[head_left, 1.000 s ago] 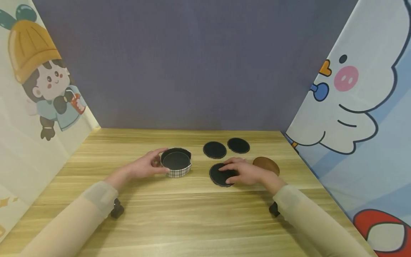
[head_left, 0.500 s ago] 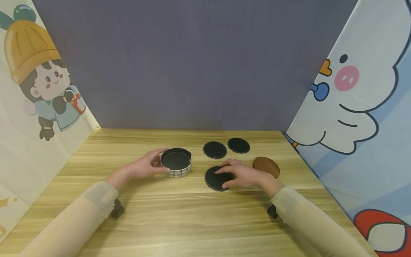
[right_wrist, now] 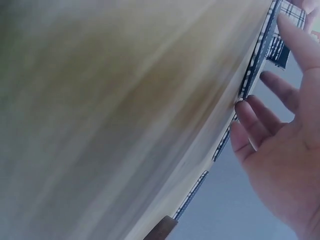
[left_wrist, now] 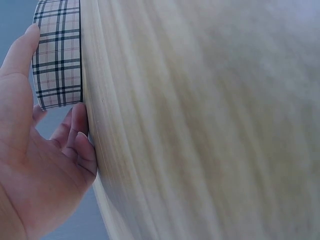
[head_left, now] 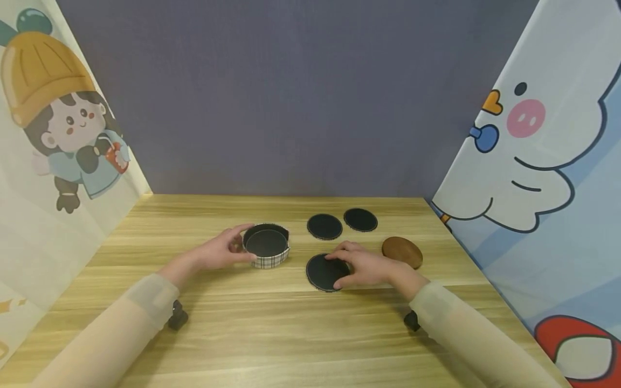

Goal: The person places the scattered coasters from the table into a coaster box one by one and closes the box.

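In the head view, my left hand (head_left: 223, 249) grips a round coaster holder (head_left: 269, 261), thumb at its near side and a finger at its far side. The holder has a plaid wall (left_wrist: 59, 55) and a black inside. My right hand (head_left: 366, 265) rests over the right edge of a flat, round black coaster (head_left: 322, 274) on the table. Its thumb and fingers are spread and lightly bent, touching the coaster's edge area. In the right wrist view, the coaster's edge (right_wrist: 257, 50) shows plaid, and the fingers (right_wrist: 260, 117) are not closed round it.
Two more black coasters, one left (head_left: 324, 226) and one right (head_left: 360, 220), lie farther back on the wooden table (head_left: 271, 334). A brown oval piece (head_left: 402, 252) lies beside my right wrist. A grey panel (head_left: 291, 97) stands behind, with printed side walls.
The coaster under my right hand has slid left and slightly nearer to me, the hand shifting a little left with it. My left hand and the holder stay put.
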The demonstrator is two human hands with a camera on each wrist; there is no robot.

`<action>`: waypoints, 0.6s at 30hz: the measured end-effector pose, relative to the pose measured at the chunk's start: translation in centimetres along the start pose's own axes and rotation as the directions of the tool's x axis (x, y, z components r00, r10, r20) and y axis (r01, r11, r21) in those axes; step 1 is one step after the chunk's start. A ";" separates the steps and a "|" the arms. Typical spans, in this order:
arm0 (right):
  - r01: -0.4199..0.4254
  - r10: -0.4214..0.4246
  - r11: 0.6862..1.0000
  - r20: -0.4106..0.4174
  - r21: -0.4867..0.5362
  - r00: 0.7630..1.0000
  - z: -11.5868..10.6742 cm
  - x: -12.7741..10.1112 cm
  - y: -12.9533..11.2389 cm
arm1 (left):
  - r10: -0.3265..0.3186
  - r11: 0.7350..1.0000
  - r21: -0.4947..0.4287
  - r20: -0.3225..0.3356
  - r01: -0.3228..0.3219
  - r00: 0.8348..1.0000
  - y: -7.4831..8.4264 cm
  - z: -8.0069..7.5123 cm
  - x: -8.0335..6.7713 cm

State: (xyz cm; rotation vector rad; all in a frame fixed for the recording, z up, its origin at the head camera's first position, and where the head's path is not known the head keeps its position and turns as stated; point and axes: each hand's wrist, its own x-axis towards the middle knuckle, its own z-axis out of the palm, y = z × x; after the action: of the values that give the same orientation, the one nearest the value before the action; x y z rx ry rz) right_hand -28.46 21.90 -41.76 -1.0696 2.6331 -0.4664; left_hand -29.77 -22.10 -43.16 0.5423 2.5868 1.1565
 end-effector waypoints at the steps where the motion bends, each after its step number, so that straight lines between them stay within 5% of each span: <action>1: -0.006 0.006 1.000 -0.004 -0.001 1.000 0.0 0.0 0.0 | 0.001 1.000 0.001 0.000 -0.001 1.000 0.0 0.0 0.0; 18: -0.066 0.067 0.997 0.041 -0.030 0.997 0.4 1.6 -0.6 | 0.000 1.000 0.007 0.004 0.000 1.000 0.1 0.0 -0.2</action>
State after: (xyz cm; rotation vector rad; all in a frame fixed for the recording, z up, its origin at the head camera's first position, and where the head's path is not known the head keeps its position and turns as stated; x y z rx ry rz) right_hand -29.06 20.26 -42.04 -0.9861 2.6364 -0.3893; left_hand -29.59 -22.09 -43.04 0.5452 2.5886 1.1457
